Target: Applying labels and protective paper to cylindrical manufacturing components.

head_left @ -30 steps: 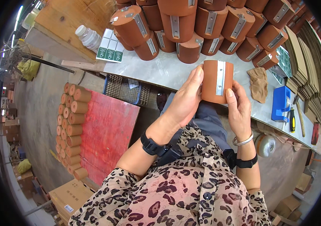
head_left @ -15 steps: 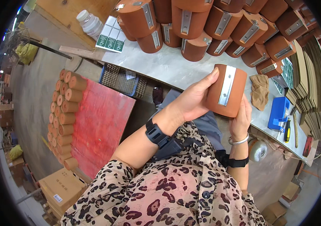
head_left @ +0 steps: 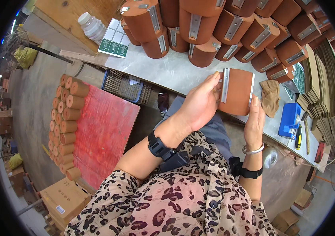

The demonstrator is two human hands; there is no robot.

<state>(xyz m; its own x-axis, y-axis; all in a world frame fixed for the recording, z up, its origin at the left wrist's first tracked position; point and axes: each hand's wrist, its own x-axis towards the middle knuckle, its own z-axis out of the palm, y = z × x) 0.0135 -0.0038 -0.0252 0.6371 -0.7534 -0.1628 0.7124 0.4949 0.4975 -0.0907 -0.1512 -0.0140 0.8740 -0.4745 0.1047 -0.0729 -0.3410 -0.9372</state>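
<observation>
Nearest, on the floor at left, sits a cardboard box with a small white label, beside a red board edged by stacked brown tubes. Above the grey table's near edge, the left hand wraps curled fingers round the brown cylinder; the right hand props its underside with fingers nearly straight. Farther left lie green-and-white label sheets; farther back, piled brown cylinders. Since half a second ago, the held cylinder has turned, its metal strip now leftward.
</observation>
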